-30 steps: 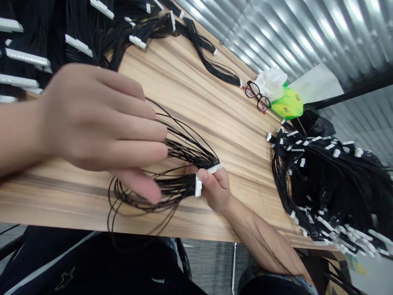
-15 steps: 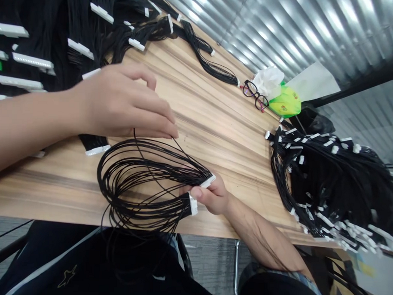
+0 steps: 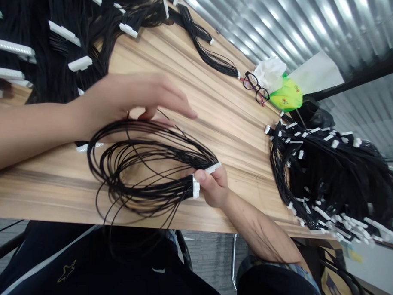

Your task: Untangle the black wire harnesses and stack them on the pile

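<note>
A looped bundle of thin black wires (image 3: 143,191) hangs over the near edge of the wooden table. Its ends meet in two white connectors, one (image 3: 196,187) lower and one (image 3: 213,167) higher. My right hand (image 3: 213,184) is closed round the connector end, thumb on top. At the upper left of the loop, my left hand (image 3: 146,100) has its fingers apart and stretched to the right, with wires passing beside and partly in front of the fingers. Some loose strands stick out below the loop.
Black cables with white connectors lie heaped at the left (image 3: 58,43) and at the right (image 3: 337,169) of the table (image 3: 247,166). Another bundle (image 3: 206,55), glasses (image 3: 256,87) and a green-yellow packet with tissue (image 3: 287,94) lie along the back edge.
My left hand has opened, its fingers spreading and reaching to the right. The wire loop has widened and shifted up and left. My right hand has risen slightly, still holding the connector end.
</note>
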